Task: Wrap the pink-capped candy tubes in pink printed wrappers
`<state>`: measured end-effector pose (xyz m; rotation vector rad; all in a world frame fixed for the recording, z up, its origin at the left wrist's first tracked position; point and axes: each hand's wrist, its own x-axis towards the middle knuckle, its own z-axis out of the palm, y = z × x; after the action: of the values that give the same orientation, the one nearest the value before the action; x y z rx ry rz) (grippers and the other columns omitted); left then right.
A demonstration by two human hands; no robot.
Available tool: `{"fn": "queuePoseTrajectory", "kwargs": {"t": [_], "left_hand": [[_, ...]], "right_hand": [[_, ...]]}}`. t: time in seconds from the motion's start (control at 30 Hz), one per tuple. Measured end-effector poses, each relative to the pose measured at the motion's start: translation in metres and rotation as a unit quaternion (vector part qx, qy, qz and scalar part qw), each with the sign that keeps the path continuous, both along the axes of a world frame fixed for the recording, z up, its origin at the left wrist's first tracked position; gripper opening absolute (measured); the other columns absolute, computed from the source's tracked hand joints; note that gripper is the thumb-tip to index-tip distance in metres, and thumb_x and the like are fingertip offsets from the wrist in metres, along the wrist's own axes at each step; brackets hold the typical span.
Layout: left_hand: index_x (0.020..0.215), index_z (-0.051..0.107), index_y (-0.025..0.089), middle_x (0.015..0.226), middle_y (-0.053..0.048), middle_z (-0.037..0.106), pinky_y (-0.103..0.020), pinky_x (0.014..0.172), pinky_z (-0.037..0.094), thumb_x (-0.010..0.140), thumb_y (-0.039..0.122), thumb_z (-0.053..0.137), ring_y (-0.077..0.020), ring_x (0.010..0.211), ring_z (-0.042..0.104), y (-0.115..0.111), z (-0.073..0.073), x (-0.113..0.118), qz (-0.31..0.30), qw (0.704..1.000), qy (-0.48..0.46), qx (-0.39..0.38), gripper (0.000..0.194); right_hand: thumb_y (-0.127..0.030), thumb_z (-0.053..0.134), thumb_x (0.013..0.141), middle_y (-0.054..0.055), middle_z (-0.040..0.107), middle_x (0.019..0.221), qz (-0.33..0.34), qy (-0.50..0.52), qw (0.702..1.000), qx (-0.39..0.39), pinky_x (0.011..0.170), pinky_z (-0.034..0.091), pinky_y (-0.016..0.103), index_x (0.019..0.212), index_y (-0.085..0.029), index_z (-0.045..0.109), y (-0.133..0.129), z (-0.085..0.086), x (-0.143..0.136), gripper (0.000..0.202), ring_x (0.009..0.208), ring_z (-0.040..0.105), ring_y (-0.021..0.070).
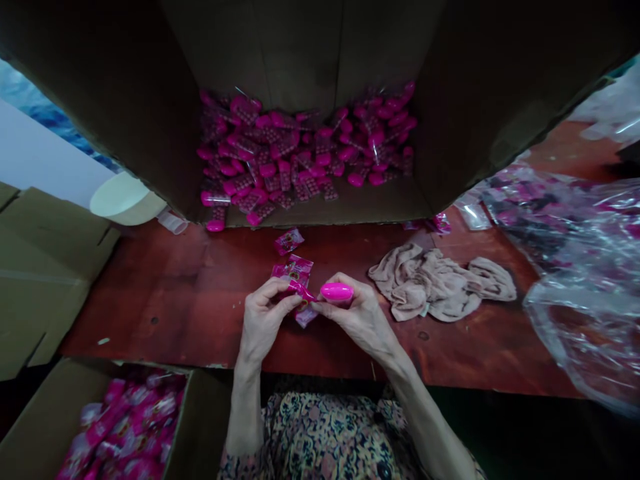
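1. The left hand (263, 317) pinches a shiny pink printed sachet (300, 289) above the red wooden worktop (200, 300).
2. The right hand (363, 323) grips a glossy bright-pink plastic piece (337, 292), fingertips at the sachet's end.
3. Uneven pulling could tear the sachet, spilling its contents.

Just one view here: the red table (200, 307) is seen from head height by its near edge, pretty close up, with the camera tipped forward and down.
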<state>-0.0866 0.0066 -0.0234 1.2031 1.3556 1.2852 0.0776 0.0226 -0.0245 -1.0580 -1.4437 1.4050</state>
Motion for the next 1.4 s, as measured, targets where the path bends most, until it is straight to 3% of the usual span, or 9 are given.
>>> {"fn": "queuePoseTrajectory", "kwargs": {"t": [0.13, 0.3, 0.47, 0.63, 0.73, 0.83, 0.93, 1.03, 1.4], "left_hand": [[0.055, 0.065, 0.017, 0.064, 0.0, 0.058, -0.024, 0.063, 0.039, 0.069, 0.026, 0.067, -0.0119, 0.063, 0.05, -0.001, -0.006, 0.003, 0.021, 0.994, -0.103, -0.032, 0.017], [0.062, 0.069, 0.016, 0.055, 0.001, 0.058, -0.022, 0.057, 0.038, 0.064, 0.037, 0.071, -0.0098, 0.054, 0.048, 0.0, -0.011, 0.018, 0.087, 0.966, -0.225, -0.092, 0.022], [0.061, 0.069, 0.016, 0.054, 0.003, 0.06, -0.021, 0.057, 0.04, 0.064, 0.032, 0.072, -0.0086, 0.052, 0.049, 0.005, -0.013, 0.027, 0.194, 0.949, -0.238, -0.068, 0.017], [0.059, 0.067, 0.016, 0.052, 0.004, 0.058, -0.02, 0.054, 0.039, 0.07, 0.031, 0.067, -0.0078, 0.05, 0.048, 0.004, -0.017, 0.026, 0.246, 0.951, -0.183, -0.026, 0.019], [0.059, 0.067, 0.016, 0.051, 0.004, 0.058, -0.021, 0.051, 0.038, 0.072, 0.034, 0.066, -0.0087, 0.049, 0.048, 0.003, -0.017, 0.027, 0.239, 0.958, -0.154, -0.018, 0.022], [0.06, 0.069, 0.016, 0.05, 0.003, 0.059, -0.022, 0.05, 0.039, 0.07, 0.038, 0.067, -0.009, 0.048, 0.049, 0.001, -0.016, 0.029, 0.219, 0.96, -0.173, -0.028, 0.024], [0.059, 0.07, 0.016, 0.05, 0.002, 0.062, -0.021, 0.047, 0.039, 0.058, 0.043, 0.074, -0.0086, 0.044, 0.048, -0.001, -0.013, 0.028, 0.163, 0.954, -0.243, -0.063, 0.027], [0.058, 0.07, 0.016, 0.051, 0.001, 0.065, -0.019, 0.045, 0.04, 0.048, 0.031, 0.082, -0.0075, 0.043, 0.05, -0.002, -0.011, 0.026, 0.117, 0.95, -0.27, -0.101, 0.022], [0.064, 0.071, 0.018, 0.061, 0.001, 0.069, -0.025, 0.065, 0.048, 0.055, 0.024, 0.078, -0.0116, 0.058, 0.061, -0.002, -0.012, 0.038, 0.186, 0.931, -0.303, -0.086, 0.013]], "right_hand": [[-0.027, 0.069, 0.071, -0.005, 0.049, 0.062, 0.003, 0.015, 1.0, -0.013, 0.053, 0.035, 0.021, 0.065, -0.018, 0.052, 0.003, 0.002, 0.004, 0.02, 0.056, 0.044, 0.0099], [-0.029, 0.073, 0.066, -0.006, 0.048, 0.057, -0.047, 0.044, 0.997, -0.052, 0.048, 0.035, 0.02, 0.063, -0.018, 0.052, 0.006, -0.002, 0.004, 0.024, 0.051, 0.043, 0.0083], [-0.033, 0.074, 0.065, -0.004, 0.056, 0.059, -0.109, 0.09, 0.983, -0.117, 0.052, 0.041, 0.022, 0.067, -0.017, 0.056, 0.008, -0.002, 0.001, 0.024, 0.051, 0.05, 0.0094], [-0.033, 0.078, 0.058, -0.002, 0.059, 0.064, -0.114, 0.09, 0.978, -0.149, 0.053, 0.043, 0.024, 0.082, -0.016, 0.065, 0.008, 0.0, -0.002, 0.032, 0.054, 0.052, 0.0103], [-0.031, 0.079, 0.057, -0.005, 0.053, 0.058, -0.08, 0.084, 0.983, -0.146, 0.05, 0.04, 0.022, 0.084, -0.016, 0.065, 0.006, -0.001, -0.007, 0.034, 0.051, 0.048, 0.009], [-0.03, 0.076, 0.062, -0.007, 0.047, 0.053, -0.07, 0.106, 0.982, -0.141, 0.047, 0.038, 0.02, 0.068, -0.017, 0.058, 0.002, -0.001, -0.013, 0.023, 0.048, 0.042, 0.0068], [-0.028, 0.074, 0.064, -0.008, 0.043, 0.052, -0.085, 0.118, 0.981, -0.131, 0.046, 0.036, 0.019, 0.06, -0.018, 0.05, 0.0, 0.0, -0.015, 0.026, 0.047, 0.039, 0.006], [-0.028, 0.075, 0.063, -0.008, 0.045, 0.052, -0.082, 0.117, 0.981, -0.127, 0.046, 0.036, 0.019, 0.06, -0.018, 0.049, 0.0, 0.001, -0.015, 0.028, 0.047, 0.041, 0.0063], [-0.024, 0.077, 0.061, -0.009, 0.047, 0.051, -0.087, 0.147, 0.976, -0.138, 0.046, 0.037, 0.017, 0.059, -0.017, 0.05, 0.0, -0.004, -0.022, 0.029, 0.047, 0.042, 0.0054]]}}
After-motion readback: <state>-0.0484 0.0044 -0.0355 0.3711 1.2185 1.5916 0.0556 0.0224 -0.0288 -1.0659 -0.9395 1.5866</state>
